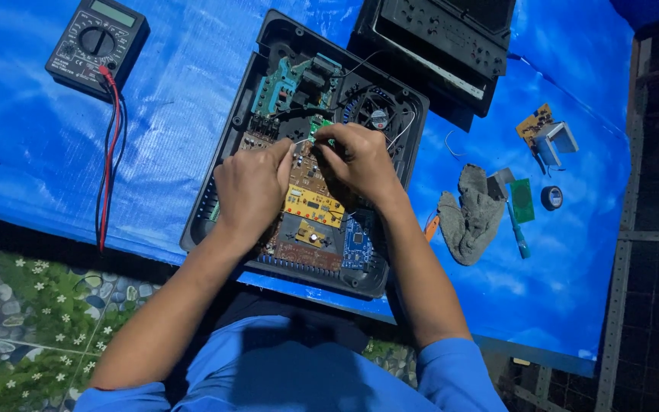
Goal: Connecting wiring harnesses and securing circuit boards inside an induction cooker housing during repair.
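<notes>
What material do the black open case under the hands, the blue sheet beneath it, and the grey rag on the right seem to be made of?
Black open case: probably moulded plastic, matte, with rounded corners and ribbed walls.
Blue sheet: looks like plastic tarpaulin; glossy, with soft wrinkles and light patches.
Grey rag: seems cloth, dull and limp, crumpled in folds.
</notes>
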